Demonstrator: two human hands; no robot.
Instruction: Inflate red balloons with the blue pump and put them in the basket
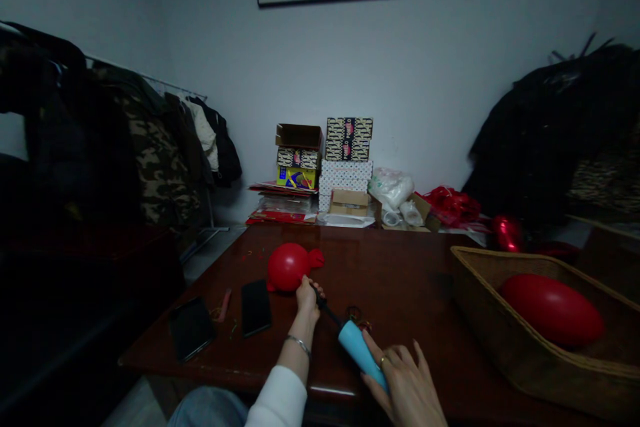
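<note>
The red balloon [287, 267] is lying on the dark wooden desk [400, 280], toward its far left part, and it is only partly filled: rounded but small, with a slack red flap sticking out on its right side. The left hand [307, 297] is pinching the balloon's neck against the black nozzle of a light blue hand pump [361, 353], its grip closed narrowly around that joint. The right hand [407, 390] is wrapping the pump's blue barrel near the desk's near edge, its grip closed on the barrel with the fingers spread along it, so the pump is running diagonally from the near edge up to the balloon. Judging by the size, inflating is under way but far from finished; the balloon in hand is looking much smaller than the full red balloon [553, 310] sitting in the wicker basket [500, 340] at the desk's right edge, and tying off appears not yet done. Just left of the balloon a black phone [256, 307] is lying flat, and a second dark device [191, 328] is resting near the left near corner, with a small pinkish object [225, 303] between them. Beyond the far edge, stacked patterned boxes [349, 163] are standing against the wall, with red wrappings and a shiny red balloon [509, 233] off to their right.
</note>
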